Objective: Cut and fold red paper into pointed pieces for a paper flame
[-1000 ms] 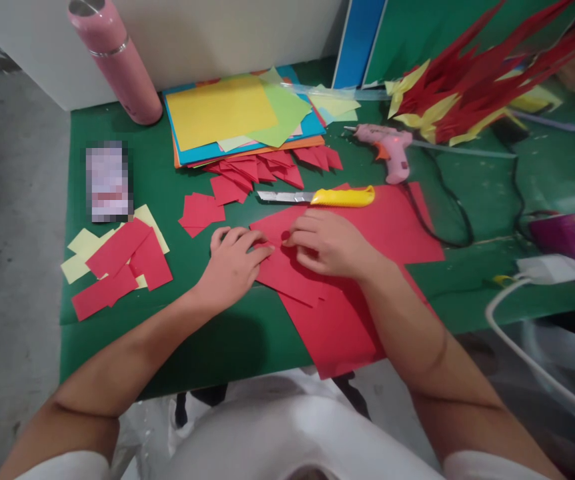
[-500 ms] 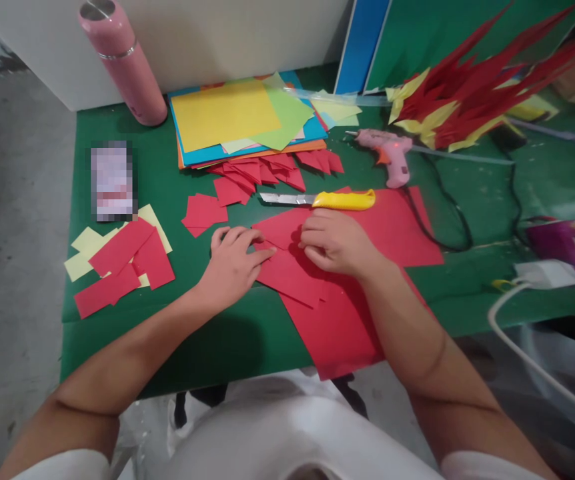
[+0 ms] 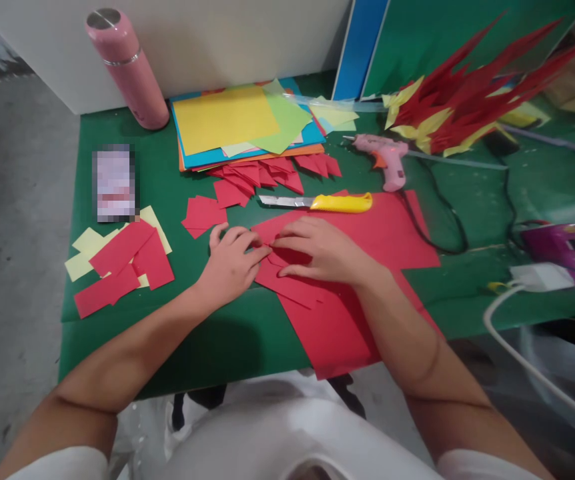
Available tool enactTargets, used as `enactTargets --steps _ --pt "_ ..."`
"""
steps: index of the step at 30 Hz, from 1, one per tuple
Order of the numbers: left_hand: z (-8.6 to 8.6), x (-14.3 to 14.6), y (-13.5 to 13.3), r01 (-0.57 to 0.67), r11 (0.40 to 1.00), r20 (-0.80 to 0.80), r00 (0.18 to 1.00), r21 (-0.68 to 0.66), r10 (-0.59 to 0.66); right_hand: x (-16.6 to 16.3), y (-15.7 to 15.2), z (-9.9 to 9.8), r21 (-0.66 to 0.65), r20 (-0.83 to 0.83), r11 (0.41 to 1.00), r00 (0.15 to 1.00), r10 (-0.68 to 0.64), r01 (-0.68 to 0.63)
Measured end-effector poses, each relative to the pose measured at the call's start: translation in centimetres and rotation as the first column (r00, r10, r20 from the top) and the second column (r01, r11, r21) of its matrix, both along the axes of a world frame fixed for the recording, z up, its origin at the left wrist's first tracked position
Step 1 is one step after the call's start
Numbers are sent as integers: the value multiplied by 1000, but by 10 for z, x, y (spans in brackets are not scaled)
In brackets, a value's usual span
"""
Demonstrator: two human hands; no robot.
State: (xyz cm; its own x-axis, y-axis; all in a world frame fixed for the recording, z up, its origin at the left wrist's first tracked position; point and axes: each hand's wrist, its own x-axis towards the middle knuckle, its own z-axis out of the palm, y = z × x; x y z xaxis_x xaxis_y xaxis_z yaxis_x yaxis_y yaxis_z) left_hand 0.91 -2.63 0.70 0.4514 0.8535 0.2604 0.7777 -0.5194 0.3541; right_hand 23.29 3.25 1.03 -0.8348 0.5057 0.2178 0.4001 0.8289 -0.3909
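A small red paper piece (image 3: pixel 282 285) lies on larger red paper sheets (image 3: pixel 352 333) on the green-covered table (image 3: pixel 202 353). My left hand (image 3: pixel 232 263) grips the left end of this piece, its thumb and forefinger on the paper. From the right, my right hand (image 3: pixel 322 250) reaches over the same piece. Its fingers are stretched out and its thumb is apart, with the fingertips close to my left thumb. My right hand hides part of the paper beneath. Just beyond it is a yellow-handled utility knife (image 3: pixel 342 203) with its blade out.
Red folded pieces (image 3: pixel 262 175) lie before a stack of coloured paper (image 3: pixel 227 120). Red and yellow strips (image 3: pixel 122 250) and a blurred-out object (image 3: pixel 114 183) are at left, below a pink bottle (image 3: pixel 135 80). A pink glue gun (image 3: pixel 387 157), its cord and a red-yellow paper flame (image 3: pixel 462 107) stand right.
My right hand has moved left and its curled fingers have stretched out over the red piece, towards my left thumb. My left hand has stayed nearly in place.
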Motion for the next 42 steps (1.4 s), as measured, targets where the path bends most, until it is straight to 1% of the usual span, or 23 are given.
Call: enactTargets --steps 4,6,11,13,15,18,21,27,34,42 --pt "3 -1 1 -14 999 38 999 -38 16 -2 0 3 96 -13 995 1000 21 -20" --pt "2 -2 3 -27 998 69 997 -49 30 -3 0 5 124 -26 992 999 32 -29" --pt "0 -5 5 -68 996 97 993 -51 73 -8 -1 4 82 -36 990 992 122 -118" --pt "-1 -6 6 -68 997 86 994 -41 71 -9 -1 2 62 -54 986 985 161 -158" --pt "-2 -6 6 -47 998 85 995 -32 49 -9 -1 2 42 -91 984 981 174 -170" --pt "-2 -6 5 -30 999 105 994 -33 34 -9 -1 1 -5 -132 991 983 131 -133" --pt "-2 -6 5 -53 996 102 993 -72 60 -8 -2 1 -42 -150 993 984 100 -107" --pt "-1 -9 7 -58 989 111 991 -137 74 -10 0 -1 -23 -203 996 976 82 -88" --pt "1 -8 6 -73 984 100 991 -162 90 -7 2 -7 -86 -219 993 974 64 -85" --pt "0 -6 6 -88 982 109 988 -165 107 -7 2 -7 -146 -232 987 972 32 -68"
